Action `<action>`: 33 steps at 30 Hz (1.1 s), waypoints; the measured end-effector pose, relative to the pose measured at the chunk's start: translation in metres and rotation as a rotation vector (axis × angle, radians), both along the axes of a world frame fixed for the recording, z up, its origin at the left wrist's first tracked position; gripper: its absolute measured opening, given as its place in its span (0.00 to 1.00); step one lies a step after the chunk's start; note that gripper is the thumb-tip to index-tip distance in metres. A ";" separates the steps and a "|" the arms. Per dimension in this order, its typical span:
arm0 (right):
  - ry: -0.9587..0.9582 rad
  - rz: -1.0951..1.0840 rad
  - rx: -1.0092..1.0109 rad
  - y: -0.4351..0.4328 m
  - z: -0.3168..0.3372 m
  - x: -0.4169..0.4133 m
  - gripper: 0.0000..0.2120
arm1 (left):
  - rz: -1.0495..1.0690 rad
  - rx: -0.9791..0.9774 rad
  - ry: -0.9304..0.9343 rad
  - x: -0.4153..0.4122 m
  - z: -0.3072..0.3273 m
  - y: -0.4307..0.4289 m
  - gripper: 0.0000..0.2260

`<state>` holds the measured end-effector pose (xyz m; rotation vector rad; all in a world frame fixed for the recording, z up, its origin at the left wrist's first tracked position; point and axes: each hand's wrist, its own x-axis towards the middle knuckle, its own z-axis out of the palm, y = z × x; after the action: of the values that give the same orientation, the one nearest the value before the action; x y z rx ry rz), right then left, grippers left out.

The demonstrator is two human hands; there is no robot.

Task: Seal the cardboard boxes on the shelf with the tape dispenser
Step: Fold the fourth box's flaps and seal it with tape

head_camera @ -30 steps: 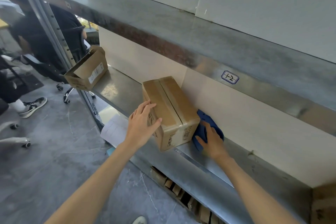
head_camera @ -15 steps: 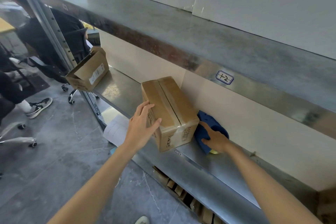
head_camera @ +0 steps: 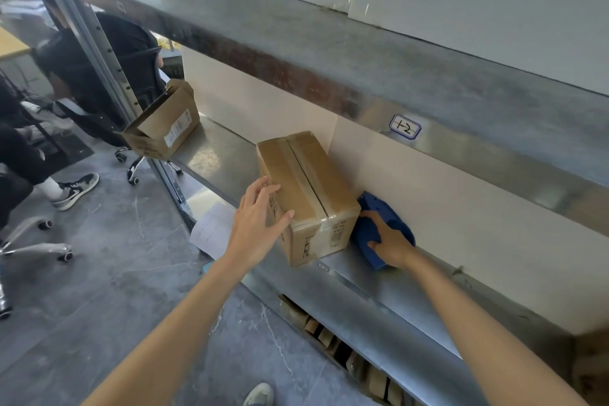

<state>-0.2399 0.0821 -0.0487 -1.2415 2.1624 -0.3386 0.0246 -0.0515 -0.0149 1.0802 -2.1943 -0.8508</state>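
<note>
Right hand: fingers curled round the blue tape dispenser, gripping it. The dispenser sits low on the shelf, right of centre frame, jammed between the near box and the back panel, touching the box's right face. Can't tell if any tape is pulled out.

Left hand: open, fingers straight and flat against the near box's left face, thumb laid over the top edge. Bracing, not grasping.

Near box: centre frame, upright on the shelf, back corner against the panel. A glossy strip runs along the top seam and folds down the front face, so I read this one as already taped on top. The other seams are not visible.

Second box: upper left of centre, at the shelf's far end, tilted, flaps open. Not sealed.

Status, my read: one box done, at least one left. Next: lift the dispenser clear and deal with the open box, closing the flaps first.

Around it: a "1-2" label on the upper shelf's edge, a paper sheet hanging below the shelf's front, and a seated person and an office chair at the left edge.
</note>
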 end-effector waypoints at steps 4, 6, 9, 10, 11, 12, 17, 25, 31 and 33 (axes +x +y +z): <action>0.012 -0.087 -0.083 0.008 0.009 0.007 0.28 | -0.024 -0.012 0.032 0.004 0.000 0.007 0.24; 0.086 -0.105 -0.154 0.016 0.017 0.011 0.24 | -0.044 0.027 0.038 0.005 0.003 0.015 0.28; 0.190 -0.071 -0.244 0.031 0.028 0.012 0.16 | -0.122 0.137 0.024 0.001 0.009 0.028 0.37; 0.179 -0.067 -0.258 0.037 0.031 0.011 0.14 | -0.135 0.135 0.009 -0.002 0.009 0.031 0.38; 0.160 -0.067 -0.267 0.043 0.035 0.010 0.13 | -0.132 0.117 0.001 -0.004 0.009 0.033 0.36; 0.144 -0.062 -0.273 0.049 0.039 0.008 0.13 | -0.115 0.096 -0.001 -0.006 0.009 0.033 0.33; 0.153 -0.030 -0.330 0.077 0.081 0.014 0.16 | -0.071 0.043 -0.025 -0.007 0.014 0.033 0.26; 0.374 0.066 -0.564 0.073 0.127 0.043 0.16 | -0.113 -0.080 0.054 -0.009 0.038 0.037 0.22; 0.530 0.418 -0.561 0.048 0.120 0.071 0.18 | -0.278 0.110 0.178 0.000 0.068 0.010 0.14; 0.550 0.503 -0.585 0.043 0.114 0.077 0.17 | -0.366 0.179 0.153 0.003 0.076 0.004 0.15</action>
<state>-0.1628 0.1255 0.0654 -2.3810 2.1311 -0.4705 0.0279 -0.0474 0.0611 0.6693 -2.2502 -1.2653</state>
